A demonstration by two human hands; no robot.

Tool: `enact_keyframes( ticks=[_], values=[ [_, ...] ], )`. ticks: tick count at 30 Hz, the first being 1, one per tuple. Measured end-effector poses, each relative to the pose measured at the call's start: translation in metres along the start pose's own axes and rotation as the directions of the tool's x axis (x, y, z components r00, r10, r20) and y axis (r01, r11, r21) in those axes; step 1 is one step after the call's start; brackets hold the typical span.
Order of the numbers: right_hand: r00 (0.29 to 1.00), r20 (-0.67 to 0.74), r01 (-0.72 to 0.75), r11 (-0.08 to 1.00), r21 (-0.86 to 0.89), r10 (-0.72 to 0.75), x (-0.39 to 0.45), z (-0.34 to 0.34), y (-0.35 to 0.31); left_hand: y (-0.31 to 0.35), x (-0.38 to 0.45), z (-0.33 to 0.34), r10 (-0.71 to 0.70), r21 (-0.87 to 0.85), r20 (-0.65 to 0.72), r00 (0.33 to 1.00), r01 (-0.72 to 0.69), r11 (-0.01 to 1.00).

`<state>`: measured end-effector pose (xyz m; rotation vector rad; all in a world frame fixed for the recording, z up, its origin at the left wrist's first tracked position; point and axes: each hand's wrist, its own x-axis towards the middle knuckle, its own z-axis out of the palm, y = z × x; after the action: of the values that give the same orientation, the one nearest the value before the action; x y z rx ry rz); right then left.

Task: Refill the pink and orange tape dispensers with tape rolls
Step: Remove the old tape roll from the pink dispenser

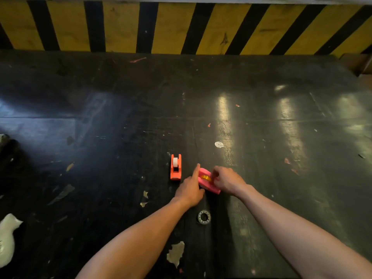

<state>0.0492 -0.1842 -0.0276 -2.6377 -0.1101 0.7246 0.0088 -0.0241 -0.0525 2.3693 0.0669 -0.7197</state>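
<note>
The pink tape dispenser [207, 181] lies on the dark table between my two hands, with a yellow-orange tape roll [206, 177] showing in its slot. My left hand [190, 188] presses against its left side, index finger stretched forward along it. My right hand [226, 180] grips its right side, fingertips at the roll. The orange dispenser [175, 167] stands just left of them, apart from both hands, with a white tape roll [175, 162] seated in it. A clear empty-looking tape ring [204, 217] lies flat on the table below the hands.
The black scuffed table [281, 148] is littered with paper scraps [175, 253]. A white crumpled bag [7, 238] lies at the left edge. A yellow and black striped barrier [181, 27] runs along the far side. A white sticker [219, 144] is stuck beyond the hands.
</note>
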Motion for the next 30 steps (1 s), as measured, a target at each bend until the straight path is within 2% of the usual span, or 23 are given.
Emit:
enact_keyframes(
  ticks=[4, 8, 11, 14, 18, 24, 27, 30],
  values=[
    [0.997, 0.021, 0.079, 0.997, -0.015, -0.079, -0.013, -0.003, 0.011, -0.004, 0.001, 0.000, 0.051, 0.140, -0.040, 0.998, -0.045, 0.989],
    [0.975, -0.095, 0.184, 0.969, -0.165, -0.201, -0.025, 0.010, 0.014, -0.004, 0.001, -0.002, 0.130, 0.262, -0.086, 0.988, -0.104, 0.959],
    [0.952, -0.165, 0.218, 0.947, -0.235, -0.259, -0.028, 0.021, 0.016, -0.005, 0.004, -0.002, 0.183, 0.280, -0.076, 0.980, -0.155, 0.947],
    [0.939, -0.215, 0.221, 0.950, -0.221, -0.269, -0.029, 0.025, 0.016, -0.003, 0.005, -0.004, 0.207, 0.257, -0.018, 0.978, -0.196, 0.946],
    [0.927, -0.232, 0.248, 0.946, -0.209, -0.294, -0.029, 0.024, 0.014, -0.004, 0.004, -0.004, 0.239, 0.259, -0.011, 0.971, -0.228, 0.939],
    [0.906, -0.236, 0.272, 0.910, -0.314, -0.352, -0.028, 0.028, 0.007, -0.005, 0.001, -0.004, 0.239, 0.277, -0.041, 0.970, -0.219, 0.936],
    [0.891, -0.251, 0.306, 0.909, -0.282, -0.378, -0.029, 0.021, 0.004, -0.005, 0.002, -0.005, 0.239, 0.296, -0.043, 0.970, -0.216, 0.930],
    [0.881, -0.361, 0.291, 0.952, -0.095, -0.306, -0.033, 0.005, 0.004, -0.003, 0.004, -0.008, 0.236, 0.308, -0.046, 0.971, -0.211, 0.928]
  ],
)
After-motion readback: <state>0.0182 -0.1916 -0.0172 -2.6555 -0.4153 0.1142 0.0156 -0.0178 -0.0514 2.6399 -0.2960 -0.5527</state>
